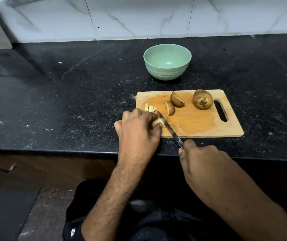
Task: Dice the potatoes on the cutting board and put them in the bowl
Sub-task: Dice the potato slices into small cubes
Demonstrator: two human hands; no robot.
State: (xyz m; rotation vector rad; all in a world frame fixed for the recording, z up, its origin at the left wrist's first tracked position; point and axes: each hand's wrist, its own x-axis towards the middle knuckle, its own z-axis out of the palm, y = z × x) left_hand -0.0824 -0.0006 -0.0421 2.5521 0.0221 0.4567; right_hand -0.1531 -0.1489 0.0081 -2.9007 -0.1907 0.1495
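Down at the cutting board's (200, 126) near left corner, the left hand (137, 133) pinches a potato piece (157, 122) while the right hand (207, 164) grips the knife (169, 128), blade against it. Cut bits (150, 108), two wedges (173, 105) and a whole potato (202, 99) sit along the far edge; the bowl (167, 61) stands beyond on the bench (69, 101).

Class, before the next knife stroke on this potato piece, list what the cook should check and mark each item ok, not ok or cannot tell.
1. Left hand holds the potato piece steady: ok.
2. Right hand grips the knife: ok.
3. Left fingertips away from the blade: not ok, very close.
4. Cutting board flat on the counter: ok.
5. Bowl ready, nothing in it: ok.
6. Blade sharpness: cannot tell.
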